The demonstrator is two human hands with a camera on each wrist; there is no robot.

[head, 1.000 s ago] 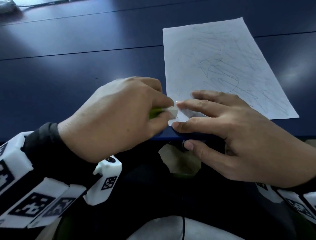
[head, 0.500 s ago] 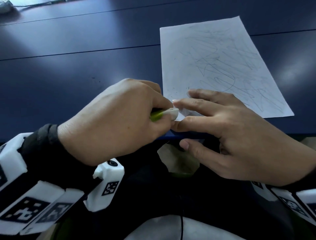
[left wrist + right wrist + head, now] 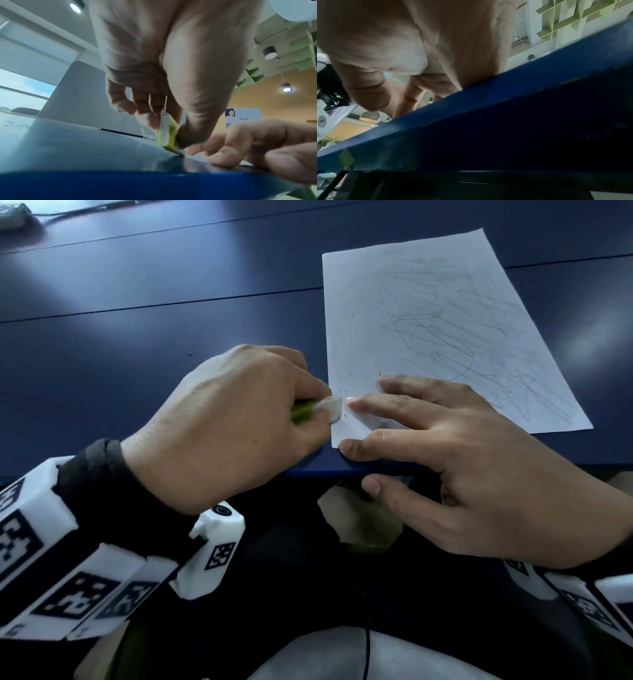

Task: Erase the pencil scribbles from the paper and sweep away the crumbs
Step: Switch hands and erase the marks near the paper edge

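Note:
A white sheet of paper (image 3: 428,313) covered in grey pencil scribbles lies on the dark blue table (image 3: 154,320), its near left corner at the table's front edge. My left hand (image 3: 233,422) grips a white eraser in a green sleeve (image 3: 322,409), its white tip touching the paper's left edge near that corner. The left wrist view shows the eraser (image 3: 168,134) pinched between thumb and fingers, its lower end on the table. My right hand (image 3: 445,460) lies flat with straight fingers pressing the paper's near left part; its thumb hangs past the table edge. A few dark crumbs (image 3: 346,380) dot the paper.
The table's front edge (image 3: 342,472) runs just under both hands; the right wrist view sees its blue rim (image 3: 505,94) from below. A grey object with a cable (image 3: 13,215) sits at the far left corner. My dark-clothed lap is below.
The eraser has shifted slightly up along the paper's left edge between the frames. My right hand still presses the paper in the same spot.

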